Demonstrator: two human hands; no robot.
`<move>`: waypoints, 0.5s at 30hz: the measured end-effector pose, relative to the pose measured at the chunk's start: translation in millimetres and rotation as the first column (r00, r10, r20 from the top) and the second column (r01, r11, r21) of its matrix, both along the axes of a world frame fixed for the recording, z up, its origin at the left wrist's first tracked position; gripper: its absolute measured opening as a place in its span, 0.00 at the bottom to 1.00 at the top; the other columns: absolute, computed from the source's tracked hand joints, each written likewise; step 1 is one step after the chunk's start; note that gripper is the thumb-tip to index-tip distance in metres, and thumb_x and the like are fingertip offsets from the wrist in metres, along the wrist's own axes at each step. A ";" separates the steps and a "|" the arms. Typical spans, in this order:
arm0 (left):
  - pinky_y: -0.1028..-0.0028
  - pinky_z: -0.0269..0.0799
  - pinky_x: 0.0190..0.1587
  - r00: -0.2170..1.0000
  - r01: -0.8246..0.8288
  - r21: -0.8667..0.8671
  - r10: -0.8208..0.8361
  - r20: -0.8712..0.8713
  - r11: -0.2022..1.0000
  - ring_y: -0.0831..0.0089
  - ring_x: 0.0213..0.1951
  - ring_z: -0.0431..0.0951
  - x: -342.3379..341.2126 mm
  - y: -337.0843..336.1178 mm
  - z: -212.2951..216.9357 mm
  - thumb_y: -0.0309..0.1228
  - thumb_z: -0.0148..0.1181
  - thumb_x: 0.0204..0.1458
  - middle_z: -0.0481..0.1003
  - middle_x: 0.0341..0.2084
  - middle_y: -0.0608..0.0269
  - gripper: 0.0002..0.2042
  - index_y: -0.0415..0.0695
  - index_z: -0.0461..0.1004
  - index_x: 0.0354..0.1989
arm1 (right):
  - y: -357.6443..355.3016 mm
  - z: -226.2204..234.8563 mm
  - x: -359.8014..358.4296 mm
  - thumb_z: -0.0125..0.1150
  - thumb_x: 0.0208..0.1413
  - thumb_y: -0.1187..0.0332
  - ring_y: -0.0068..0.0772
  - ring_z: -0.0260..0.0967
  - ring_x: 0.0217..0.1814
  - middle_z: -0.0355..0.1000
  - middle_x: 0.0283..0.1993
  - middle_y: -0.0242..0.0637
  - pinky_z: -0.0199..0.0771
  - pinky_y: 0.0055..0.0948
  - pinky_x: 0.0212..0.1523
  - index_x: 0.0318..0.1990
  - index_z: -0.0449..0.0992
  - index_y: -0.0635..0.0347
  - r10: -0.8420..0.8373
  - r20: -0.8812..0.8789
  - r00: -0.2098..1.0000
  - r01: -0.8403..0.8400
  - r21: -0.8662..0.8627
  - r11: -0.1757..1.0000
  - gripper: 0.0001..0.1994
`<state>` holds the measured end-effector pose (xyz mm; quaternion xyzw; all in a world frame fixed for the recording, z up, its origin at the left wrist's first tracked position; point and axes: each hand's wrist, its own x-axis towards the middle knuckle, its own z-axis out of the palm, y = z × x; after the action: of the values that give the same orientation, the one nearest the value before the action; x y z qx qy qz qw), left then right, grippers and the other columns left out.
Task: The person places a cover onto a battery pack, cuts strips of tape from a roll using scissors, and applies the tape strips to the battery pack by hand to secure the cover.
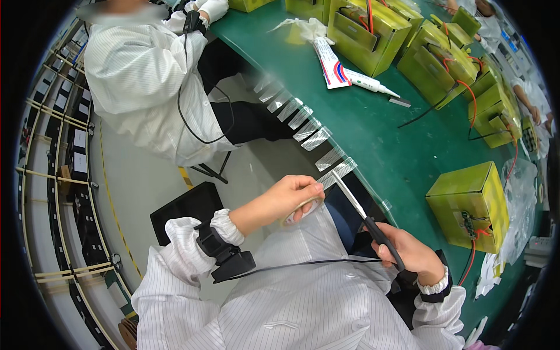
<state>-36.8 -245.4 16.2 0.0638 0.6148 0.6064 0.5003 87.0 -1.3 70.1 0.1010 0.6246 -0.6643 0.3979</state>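
Note:
My left hand (pixel 294 197) is closed on a roll of clear tape (pixel 300 211), mostly hidden by the fingers. A strip of tape (pixel 344 172) stretches from it to the edge of the green table. In my right hand (pixel 408 248) is a knife-like tool (pixel 373 224) with a long black handle and a slim metal blade; I cannot make out its exact kind. The blade's tip lies at the taut strip, close to my left fingertips. Along the table edge, several short clear tape strips (pixel 303 119) hang in a row.
Several yellow-green wrapped blocks with red and black wires stand on the green table (pixel 373 134); one block (pixel 466 207) is at the right. A white tube (pixel 332 64) and a nozzle (pixel 370 81) lie farther off. A co-worker (pixel 140 81) sits at the left, beside shelving (pixel 64 157).

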 end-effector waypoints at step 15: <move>0.84 0.56 0.15 0.999 -0.002 -0.037 0.000 -0.052 0.999 0.86 0.11 0.60 3.0 -12.0 3.7 0.40 0.45 0.56 0.62 0.10 0.73 0.16 0.38 0.71 0.33 | -9.1 -6.4 -11.3 0.59 0.50 0.59 0.13 0.54 0.20 0.61 0.23 0.25 0.52 0.15 0.19 0.48 0.63 0.69 0.013 -0.021 1.000 -0.009 0.191 0.982 0.24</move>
<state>-33.9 -257.4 19.9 0.0698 0.6386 0.5933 0.4850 75.6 -10.4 63.6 0.1281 0.6903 -0.6002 0.3832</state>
